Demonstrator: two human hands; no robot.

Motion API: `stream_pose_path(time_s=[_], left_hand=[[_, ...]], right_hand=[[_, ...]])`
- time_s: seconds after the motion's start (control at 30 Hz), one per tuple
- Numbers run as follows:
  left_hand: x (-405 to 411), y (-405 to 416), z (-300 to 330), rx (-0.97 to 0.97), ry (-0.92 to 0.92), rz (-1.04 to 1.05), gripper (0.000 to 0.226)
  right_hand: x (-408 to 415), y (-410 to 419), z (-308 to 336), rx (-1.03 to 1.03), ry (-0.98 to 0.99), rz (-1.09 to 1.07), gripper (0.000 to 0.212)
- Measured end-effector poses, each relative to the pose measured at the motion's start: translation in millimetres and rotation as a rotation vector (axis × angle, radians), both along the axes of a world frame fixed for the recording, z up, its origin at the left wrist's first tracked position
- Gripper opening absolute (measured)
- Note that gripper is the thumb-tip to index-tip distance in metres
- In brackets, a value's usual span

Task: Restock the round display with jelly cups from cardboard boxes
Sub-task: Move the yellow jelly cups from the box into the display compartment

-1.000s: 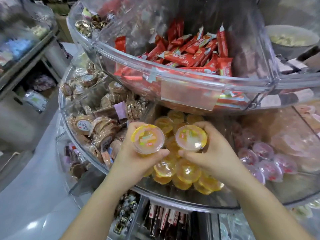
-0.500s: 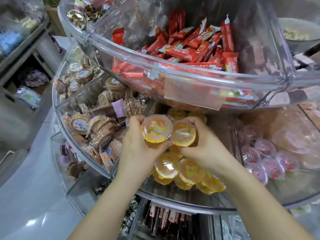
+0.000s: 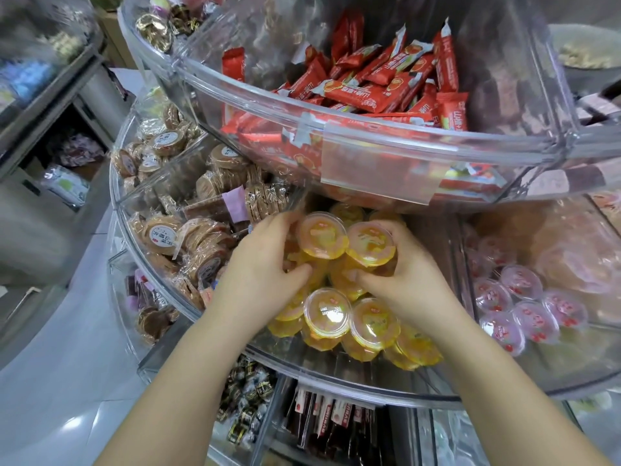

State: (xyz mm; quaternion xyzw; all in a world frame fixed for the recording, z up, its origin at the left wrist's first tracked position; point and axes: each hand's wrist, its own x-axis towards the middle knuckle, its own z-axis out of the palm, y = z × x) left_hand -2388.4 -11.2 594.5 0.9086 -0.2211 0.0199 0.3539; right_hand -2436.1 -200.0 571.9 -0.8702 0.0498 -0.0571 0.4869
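Both hands reach into the middle tier of the round display [image 3: 336,381], into the compartment of yellow jelly cups. The left hand [image 3: 265,267] curls its fingers and thumb round one yellow jelly cup [image 3: 322,238]; the right hand [image 3: 406,277] grips a second yellow cup [image 3: 369,243] just beside it, the two cups touching rim to rim. Both sit tilted above the pile of yellow jelly cups [image 3: 353,324] already lying in the compartment — some lid-up, some on their sides.

To the right, past a clear divider, pink jelly cups [image 3: 517,297] fill the neighbouring compartment. To the left lie wrapped round biscuits [image 3: 188,237]. The tier above holds red snack bars [image 3: 379,92] behind a clear wall, and the tier below shows dark wrapped sweets [image 3: 248,398].
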Motion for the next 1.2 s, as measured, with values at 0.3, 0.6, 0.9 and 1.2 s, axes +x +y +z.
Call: stream_pose_path(time_s=[0.3,0.6,0.9,1.2], left_hand=[[7.3,4.8,-0.9,0.1,-0.135,-0.047,0.061],[7.6,16.4,-3.7,0.045,-0.159,-0.088,0.059],[15.6,16.0,-10.2,-0.07,-0.116,-0.133,0.051],[17.0,14.7,-16.4,-0.087,-0.138,-0.168,0.049]], right_hand=[[-4.8,-1.2,0.5,-0.021,0.01,0.018,0.067],[-5.8,0.1,-0.9,0.016,0.023,0.048,0.073],[-6.0,2.0,1.2,0.014,0.045,0.105,0.076],[-6.9,0.7,1.9,0.042,0.051,0.109,0.075]])
